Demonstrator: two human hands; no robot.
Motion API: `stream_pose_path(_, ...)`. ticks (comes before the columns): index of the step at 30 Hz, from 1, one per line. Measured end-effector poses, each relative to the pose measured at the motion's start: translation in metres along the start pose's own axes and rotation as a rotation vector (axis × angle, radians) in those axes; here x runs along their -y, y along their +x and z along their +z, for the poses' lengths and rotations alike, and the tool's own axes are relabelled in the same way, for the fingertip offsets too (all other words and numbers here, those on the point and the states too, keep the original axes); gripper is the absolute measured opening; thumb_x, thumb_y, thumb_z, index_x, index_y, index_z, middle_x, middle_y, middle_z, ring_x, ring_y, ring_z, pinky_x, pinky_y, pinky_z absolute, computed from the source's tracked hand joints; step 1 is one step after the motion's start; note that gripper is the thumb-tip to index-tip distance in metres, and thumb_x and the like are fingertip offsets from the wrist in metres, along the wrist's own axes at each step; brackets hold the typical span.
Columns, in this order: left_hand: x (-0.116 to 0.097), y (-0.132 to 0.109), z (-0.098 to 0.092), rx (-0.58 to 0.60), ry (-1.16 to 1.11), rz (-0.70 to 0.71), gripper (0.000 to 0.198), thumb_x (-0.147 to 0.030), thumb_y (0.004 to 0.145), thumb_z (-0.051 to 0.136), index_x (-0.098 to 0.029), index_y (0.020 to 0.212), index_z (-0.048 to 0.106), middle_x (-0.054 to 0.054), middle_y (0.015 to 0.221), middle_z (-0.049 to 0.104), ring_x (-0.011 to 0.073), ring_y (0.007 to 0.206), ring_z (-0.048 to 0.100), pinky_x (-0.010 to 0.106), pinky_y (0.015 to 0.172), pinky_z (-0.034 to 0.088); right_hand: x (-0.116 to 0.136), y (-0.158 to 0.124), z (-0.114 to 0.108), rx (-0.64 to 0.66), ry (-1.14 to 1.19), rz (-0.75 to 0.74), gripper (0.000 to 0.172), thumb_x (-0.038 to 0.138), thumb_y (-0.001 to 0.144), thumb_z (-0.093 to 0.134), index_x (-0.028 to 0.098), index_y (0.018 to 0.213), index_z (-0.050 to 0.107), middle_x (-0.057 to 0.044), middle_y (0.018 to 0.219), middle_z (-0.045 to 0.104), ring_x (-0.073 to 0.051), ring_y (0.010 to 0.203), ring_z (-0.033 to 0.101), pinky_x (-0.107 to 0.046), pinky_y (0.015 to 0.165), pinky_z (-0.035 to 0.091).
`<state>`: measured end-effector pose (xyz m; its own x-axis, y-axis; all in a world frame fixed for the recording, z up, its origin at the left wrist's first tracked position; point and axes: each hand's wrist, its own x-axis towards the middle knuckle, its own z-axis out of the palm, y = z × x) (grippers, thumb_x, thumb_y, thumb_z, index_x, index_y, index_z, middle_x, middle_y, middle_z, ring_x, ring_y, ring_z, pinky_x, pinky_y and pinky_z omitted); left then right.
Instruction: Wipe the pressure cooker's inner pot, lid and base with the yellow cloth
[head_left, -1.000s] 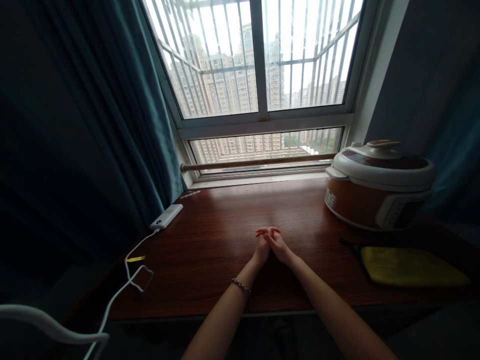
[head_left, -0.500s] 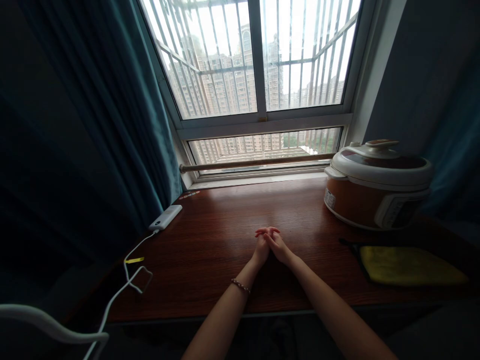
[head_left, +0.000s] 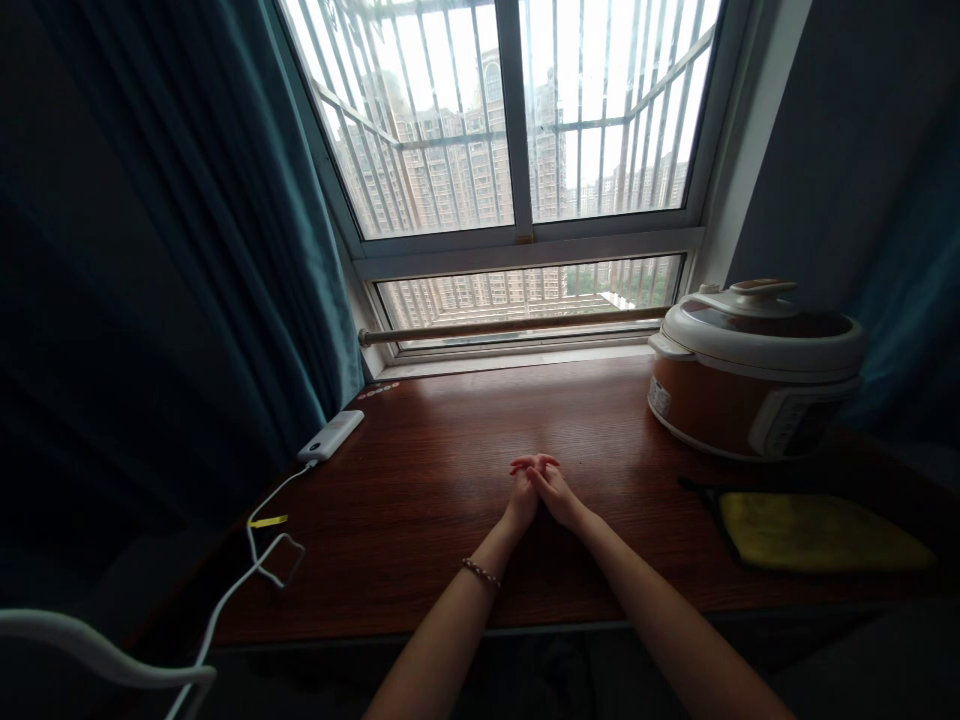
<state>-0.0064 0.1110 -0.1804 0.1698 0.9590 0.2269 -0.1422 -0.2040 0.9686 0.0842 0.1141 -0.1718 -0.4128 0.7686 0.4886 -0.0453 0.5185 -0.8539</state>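
Note:
My left hand (head_left: 523, 497) and my right hand (head_left: 555, 489) are clasped together over the middle of the brown wooden table (head_left: 435, 480). Their fingers are folded across one another, closed, and no object shows in them. A beaded bracelet (head_left: 481, 572) circles my left wrist. Both forearms reach in from the bottom edge of the view and meet at the hands.
An electric pressure cooker (head_left: 757, 375) stands at the right, behind a yellow zip pouch (head_left: 825, 532). To the left lies a white power bank (head_left: 331, 436) with a white cable (head_left: 225, 600) and a yellow tag (head_left: 269, 521). A barred window (head_left: 517, 225) and blue curtain (head_left: 300, 300) border the table.

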Motion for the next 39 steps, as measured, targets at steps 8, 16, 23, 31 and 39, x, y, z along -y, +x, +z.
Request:
stream_pose_path(8, -0.0028, -0.0008, 0.0013, 0.001, -0.017, 0.006, 0.04, -0.05, 0.083, 0.042, -0.015, 0.092, 0.059, 0.006, 0.072, 0.065, 0.0195, 0.068, 0.063, 0.033, 0.063, 0.049, -0.0021, -0.0003, 0.0009, 0.002, 0.022, 0.004, 0.045, 0.051, 0.089, 0.034, 0.019, 0.11, 0.058, -0.007, 0.096, 0.063, -0.019, 0.091, 0.058, -0.034, 0.083, 0.044)
stream_pose_path(16, -0.0002, -0.0003, 0.0015, -0.006, -0.019, 0.001, 0.039, -0.05, 0.083, 0.041, -0.015, 0.089, 0.059, 0.006, 0.071, 0.064, 0.0192, 0.068, 0.063, 0.032, 0.064, 0.049, -0.0052, 0.0001, 0.0012, 0.007, 0.037, -0.007, 0.044, 0.05, 0.089, 0.034, 0.019, 0.11, 0.057, -0.007, 0.095, 0.063, -0.018, 0.089, 0.058, -0.033, 0.082, 0.045)
stream_pose_path(23, 0.0049, 0.0013, 0.0001, -0.012, -0.014, -0.009, 0.041, -0.053, 0.082, 0.041, -0.015, 0.088, 0.058, 0.005, 0.069, 0.064, 0.0199, 0.068, 0.063, 0.033, 0.064, 0.05, -0.0007, 0.0009, 0.0003, 0.008, 0.018, -0.005, 0.047, 0.053, 0.088, 0.033, 0.019, 0.109, 0.058, -0.007, 0.095, 0.063, -0.018, 0.088, 0.058, -0.033, 0.082, 0.045)
stream_pose_path(31, 0.0028, 0.0008, 0.0008, -0.011, -0.007, -0.009, 0.043, -0.054, 0.082, 0.04, -0.015, 0.088, 0.058, 0.005, 0.068, 0.064, 0.0193, 0.065, 0.063, 0.033, 0.062, 0.05, 0.0017, 0.0005, -0.0002, 0.009, 0.002, 0.002, 0.046, 0.053, 0.088, 0.034, 0.02, 0.109, 0.058, -0.007, 0.095, 0.063, -0.018, 0.088, 0.058, -0.034, 0.083, 0.045)
stream_pose_path(39, 0.0036, 0.0006, -0.0001, 0.003, -0.013, -0.001, 0.042, -0.053, 0.081, 0.041, -0.016, 0.089, 0.058, 0.006, 0.07, 0.064, 0.0199, 0.068, 0.063, 0.033, 0.062, 0.05, 0.0005, 0.0005, -0.0004, 0.009, 0.013, -0.012, 0.046, 0.052, 0.088, 0.034, 0.019, 0.109, 0.058, -0.007, 0.094, 0.063, -0.018, 0.089, 0.058, -0.034, 0.084, 0.045)
